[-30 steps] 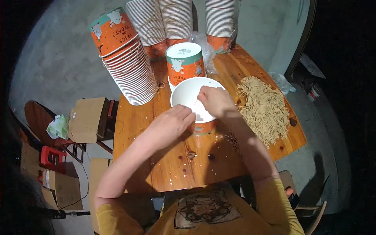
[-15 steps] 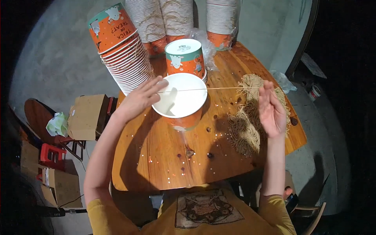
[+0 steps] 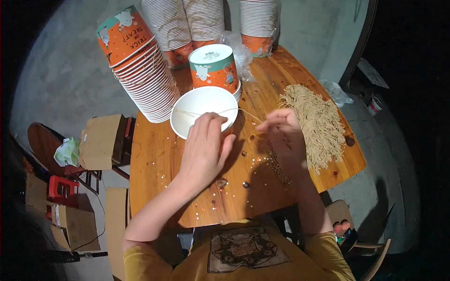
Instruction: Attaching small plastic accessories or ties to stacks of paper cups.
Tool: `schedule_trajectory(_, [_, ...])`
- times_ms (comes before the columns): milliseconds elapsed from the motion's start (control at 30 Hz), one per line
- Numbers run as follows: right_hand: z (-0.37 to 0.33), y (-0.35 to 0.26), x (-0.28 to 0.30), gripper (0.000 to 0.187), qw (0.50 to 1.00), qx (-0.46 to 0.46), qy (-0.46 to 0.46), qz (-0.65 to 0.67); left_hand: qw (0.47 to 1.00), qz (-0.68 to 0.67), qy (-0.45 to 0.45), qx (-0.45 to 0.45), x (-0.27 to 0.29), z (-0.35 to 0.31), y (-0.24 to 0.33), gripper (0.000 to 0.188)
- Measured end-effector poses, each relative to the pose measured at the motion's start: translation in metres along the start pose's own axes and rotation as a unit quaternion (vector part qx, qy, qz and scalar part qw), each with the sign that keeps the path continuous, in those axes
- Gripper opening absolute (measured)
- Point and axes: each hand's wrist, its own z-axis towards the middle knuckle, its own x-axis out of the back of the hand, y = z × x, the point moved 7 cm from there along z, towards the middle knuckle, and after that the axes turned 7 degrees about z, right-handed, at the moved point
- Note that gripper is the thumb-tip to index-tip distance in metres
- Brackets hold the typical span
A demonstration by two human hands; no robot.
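Observation:
A white-lined paper bucket [image 3: 192, 100] with an orange outside stands upright on the wooden table, mouth up. A thin beige string [image 3: 249, 114] passes over its mouth from the left inside wall toward the right. My left hand [image 3: 200, 152] is at the near right rim, fingers bent over the edge into the bucket and thumb outside; its fingertips are close to the string. My right hand [image 3: 286, 133], slightly blurred, pinches the string's right end beside the bucket. A large bundle of beige strings [image 3: 318, 126] lies right of that hand.
An inverted orange and green bucket [image 3: 213, 70] tops a short stack behind. A tall leaning stack of buckets [image 3: 145, 84] stands left, with wrapped stacks [image 3: 258, 23] at the back. Crumpled plastic [image 3: 239, 54] lies between. Cardboard boxes [image 3: 101, 143] and a red stool [image 3: 63, 189] are left of the table.
My left hand has moved from the bucket's left side to its near right rim. My right hand has come left, and the taut string has slackened into a curve.

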Motion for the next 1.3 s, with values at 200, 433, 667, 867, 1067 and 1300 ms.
schedule_trajectory(200, [0.006, 0.031, -0.006, 0.021, 0.835, -0.266, 0.099, 0.471, 0.990, 0.017, -0.136, 0.014, -0.021, -0.015, -0.034, 0.037])
schedule_trajectory(433, [0.003, 0.021, -0.017, 0.028, 0.963, -0.185, 0.011, 0.197, 0.982, 0.048, -0.184, 0.013, 0.009, -0.024, -0.056, 0.035])
schedule_trajectory(667, [-0.013, 0.004, -0.069, 0.013, 0.966, -0.058, -0.228, -0.104, 0.961, -0.192, -0.147, 0.135, 0.009, -0.028, -0.012, 0.045])
schedule_trajectory(867, [-0.030, -0.015, -0.075, 0.014, 0.958, 0.064, -0.228, -0.159, 0.895, -0.329, -0.170, 0.247, -0.025, -0.056, -0.025, 0.016])
schedule_trajectory(1067, [-0.033, -0.017, -0.077, 0.010, 0.975, 0.101, -0.128, -0.153, 0.844, -0.430, -0.085, 0.307, -0.031, -0.062, -0.032, 0.009])
schedule_trajectory(1300, [-0.035, -0.009, -0.074, 0.011, 0.998, 0.025, -0.047, -0.034, 0.746, -0.535, -0.093, 0.386, -0.041, -0.067, -0.030, 0.008])
